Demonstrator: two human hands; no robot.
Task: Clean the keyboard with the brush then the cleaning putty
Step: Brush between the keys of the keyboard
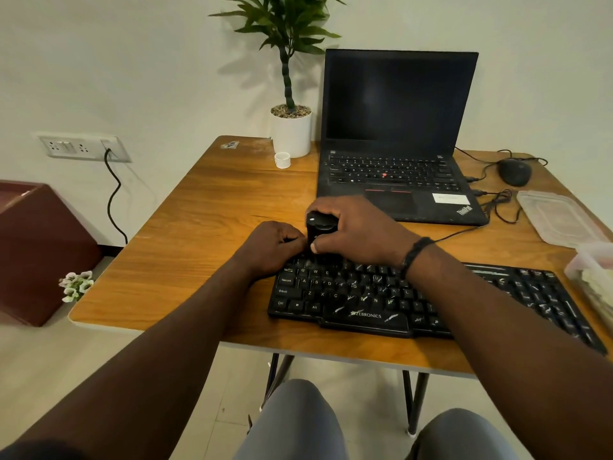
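A black keyboard (365, 293) lies along the front of the wooden table (205, 210), with pale scraps scattered over its keys. My right hand (361, 230) grips a black brush (316, 227) that stands upright on the keyboard's top left rows; its bristles are hidden behind my fingers. My left hand (272, 247) is curled at the keyboard's top left corner, its fingertips against the base of the brush. No cleaning putty shows plainly.
An open black laptop (394, 141) stands behind the keyboard. A wired mouse (514, 172) and a clear lid (557, 217) lie at the right, with a plastic container (593, 270) at the edge. A potted plant (292, 131) and small white cap (282, 160) stand at the back.
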